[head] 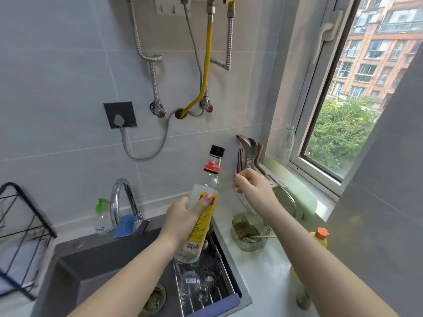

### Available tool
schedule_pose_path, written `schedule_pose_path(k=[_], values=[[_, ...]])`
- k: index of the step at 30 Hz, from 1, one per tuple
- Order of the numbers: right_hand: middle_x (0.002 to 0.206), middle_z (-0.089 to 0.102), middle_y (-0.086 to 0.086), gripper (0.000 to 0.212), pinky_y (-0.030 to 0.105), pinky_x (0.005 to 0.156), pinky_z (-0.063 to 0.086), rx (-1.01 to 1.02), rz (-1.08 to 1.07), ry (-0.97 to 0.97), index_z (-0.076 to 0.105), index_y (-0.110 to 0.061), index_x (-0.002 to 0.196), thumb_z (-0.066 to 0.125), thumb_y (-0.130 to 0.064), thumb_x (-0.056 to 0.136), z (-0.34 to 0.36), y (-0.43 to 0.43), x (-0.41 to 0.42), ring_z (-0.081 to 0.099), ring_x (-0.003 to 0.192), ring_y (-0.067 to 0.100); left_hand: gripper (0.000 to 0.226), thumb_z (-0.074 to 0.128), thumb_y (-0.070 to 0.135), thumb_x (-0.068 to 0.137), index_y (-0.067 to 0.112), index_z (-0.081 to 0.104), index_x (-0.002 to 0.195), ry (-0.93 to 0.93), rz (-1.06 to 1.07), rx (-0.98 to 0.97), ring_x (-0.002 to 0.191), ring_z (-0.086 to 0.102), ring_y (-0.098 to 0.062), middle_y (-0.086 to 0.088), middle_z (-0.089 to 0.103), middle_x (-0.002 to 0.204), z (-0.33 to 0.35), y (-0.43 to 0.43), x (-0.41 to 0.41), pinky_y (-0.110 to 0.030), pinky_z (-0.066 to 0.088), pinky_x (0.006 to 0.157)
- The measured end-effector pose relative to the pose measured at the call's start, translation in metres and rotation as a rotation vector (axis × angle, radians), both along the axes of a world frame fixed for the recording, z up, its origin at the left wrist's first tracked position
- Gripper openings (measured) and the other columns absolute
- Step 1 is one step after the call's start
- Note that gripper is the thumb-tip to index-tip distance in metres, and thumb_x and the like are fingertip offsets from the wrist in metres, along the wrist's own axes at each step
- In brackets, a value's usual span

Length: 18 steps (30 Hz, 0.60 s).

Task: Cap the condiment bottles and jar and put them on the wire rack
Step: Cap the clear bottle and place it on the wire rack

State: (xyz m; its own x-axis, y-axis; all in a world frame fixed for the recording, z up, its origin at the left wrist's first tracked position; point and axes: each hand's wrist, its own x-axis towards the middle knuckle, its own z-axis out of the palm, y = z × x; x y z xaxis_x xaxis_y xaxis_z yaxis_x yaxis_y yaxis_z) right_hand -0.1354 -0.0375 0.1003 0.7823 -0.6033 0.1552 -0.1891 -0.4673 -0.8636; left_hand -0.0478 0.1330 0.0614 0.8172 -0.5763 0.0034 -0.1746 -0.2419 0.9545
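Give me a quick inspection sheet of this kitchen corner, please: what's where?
Surface: white counter beside a dark sink.
Job's things: clear bottle with black cap on; black wire rack at left.
Clutter: green divided container, yellow bottle, glasses on sink rack, soap dispenser.
Hands: left hand grips the bottle; right hand empty, fingers near its neck.
Cables: plug cord, wall hoses.
Surroundings: tiled wall, window.

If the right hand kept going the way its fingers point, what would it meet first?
Probably the bottle's neck: the right hand's fingertips point left toward it, just below the black cap. Depth is unclear.
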Motion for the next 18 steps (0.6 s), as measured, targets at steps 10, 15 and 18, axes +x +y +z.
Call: schedule_pose_path(k=[10, 15, 18], values=[[0.085, 0.069, 0.003, 0.025, 0.036, 0.074, 0.048, 0.125, 0.15, 0.034, 0.064, -0.01, 0.096, 0.054, -0.034, 0.095, -0.015, 0.097, 0.095, 0.064, 0.083, 0.022, 0.071, 0.056, 0.082, 0.066, 0.025, 0.062, 0.107, 0.097, 0.188, -0.226, 0.09, 0.074, -0.021, -0.001, 0.075, 0.095, 0.002, 0.119, 0.069, -0.042, 0.06, 0.08], [0.089, 0.071, 0.007, 0.027, 0.039, 0.077, 0.05, 0.148, 0.249, 0.079, 0.065, -0.011, 0.097, 0.054, -0.035, 0.094, -0.022, 0.164, 0.15, 0.065, 0.086, 0.024, 0.055, 0.05, 0.068, 0.082, 0.02, 0.063, 0.106, 0.108, 0.304, -0.221, 0.09, 0.073, -0.019, -0.004, 0.074, 0.097, 0.007, 0.192, 0.107, -0.033, 0.055, 0.075], [0.09, 0.071, 0.011, 0.025, 0.042, 0.078, 0.05, 0.14, 0.317, 0.086, 0.064, -0.012, 0.094, 0.055, -0.036, 0.094, -0.023, 0.211, 0.184, 0.064, 0.087, 0.027, 0.055, 0.051, 0.069, 0.083, 0.019, 0.065, 0.103, 0.084, 0.371, -0.218, 0.086, 0.074, -0.017, -0.002, 0.075, 0.092, 0.009, 0.241, 0.132, -0.032, 0.055, 0.074]])
